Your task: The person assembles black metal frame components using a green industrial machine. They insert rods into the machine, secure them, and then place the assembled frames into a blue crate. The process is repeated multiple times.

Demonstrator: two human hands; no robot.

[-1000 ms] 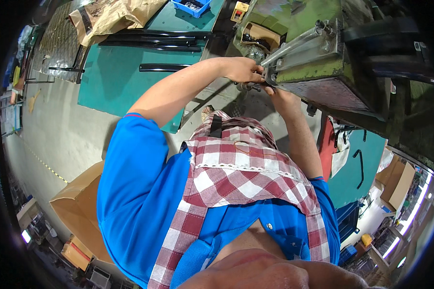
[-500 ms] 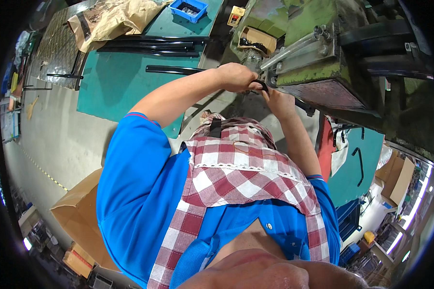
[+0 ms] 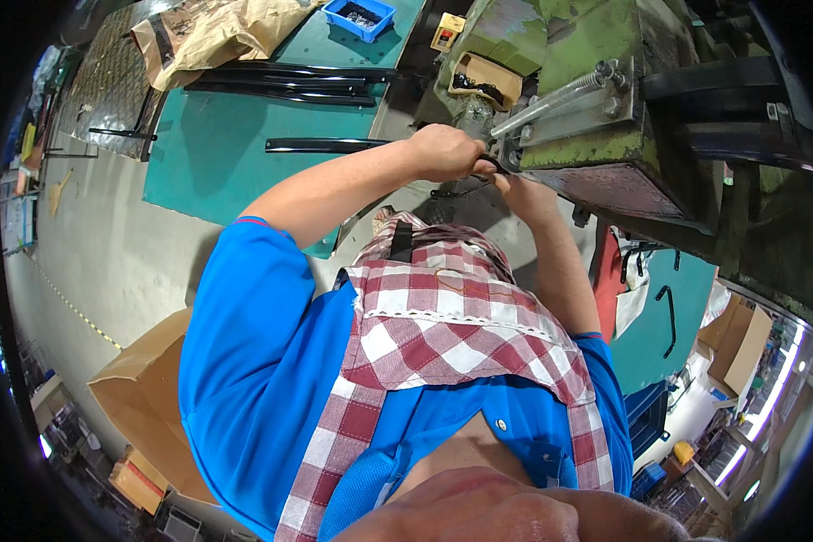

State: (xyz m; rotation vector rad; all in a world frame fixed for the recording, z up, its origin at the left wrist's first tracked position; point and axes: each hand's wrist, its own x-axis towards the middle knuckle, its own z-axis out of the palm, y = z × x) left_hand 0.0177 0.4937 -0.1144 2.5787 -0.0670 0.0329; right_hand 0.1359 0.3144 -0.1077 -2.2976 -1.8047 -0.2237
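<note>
My left hand [image 3: 447,149] is a closed fist around a thin black metal part [image 3: 490,163], held at the mouth of a worn green machine [image 3: 596,54]. My right hand [image 3: 515,187] reaches up just below it and touches the same spot under the machine's steel bracket [image 3: 560,108]. Its fingers are hidden by the left hand and the machine. Both arms stretch out over my blue shirt and red checked apron.
A green-topped table [image 3: 217,154] holds long black metal bars [image 3: 321,144], a crumpled brown paper sack [image 3: 217,32] and a blue tray [image 3: 359,16]. A small open box of parts [image 3: 483,79] sits by the machine. A cardboard box [image 3: 144,406] stands on the floor at the left.
Both hands stay at the machine's mouth. The view has shifted a little, so the table and machine sit slightly lower in the picture.
</note>
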